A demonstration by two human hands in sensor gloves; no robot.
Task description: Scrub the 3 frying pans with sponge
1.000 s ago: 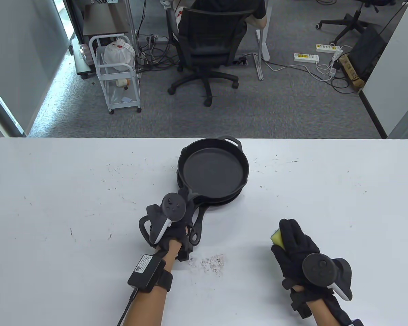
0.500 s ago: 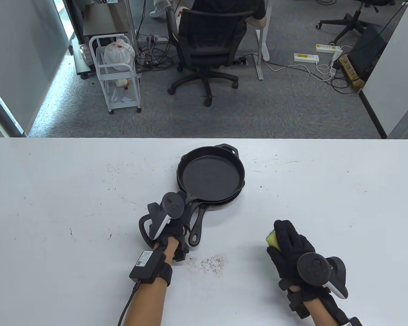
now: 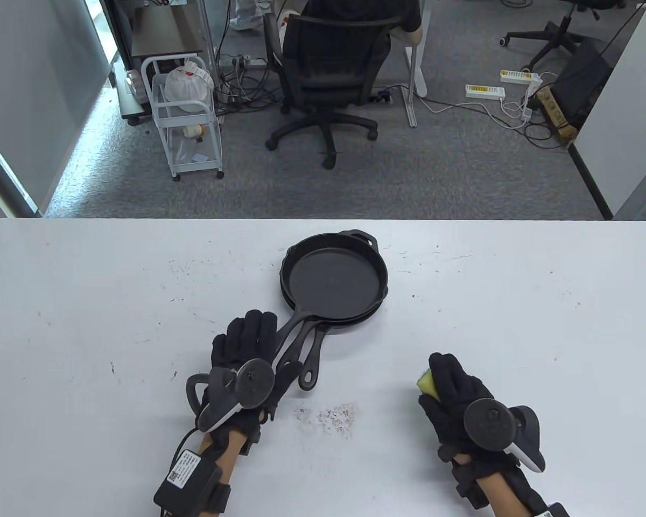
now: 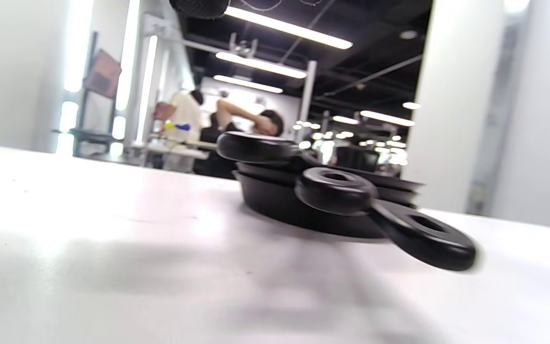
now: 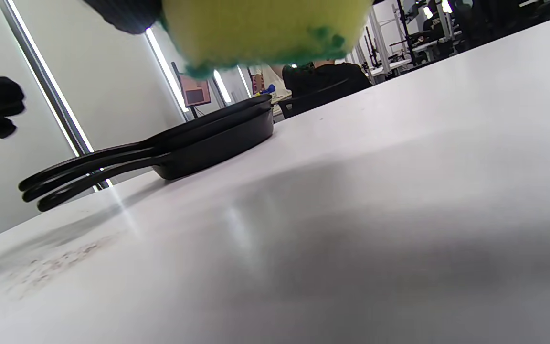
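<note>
Frying pans [image 3: 334, 283], three in a stack, sat mid-bench with their handles [image 3: 301, 344] running near-left toward our left hand [image 3: 245, 350]. That hand lay just left of the handles, fingers relaxed and holding nothing. Our right hand [image 3: 452, 388], well apart to the near right, gripped the yellow sponge [image 3: 428, 383]. Crumbs [image 3: 336, 416] dotted the bench [image 3: 86, 301] between both hands; nothing blocked the way to the top pan, we judged.
</note>
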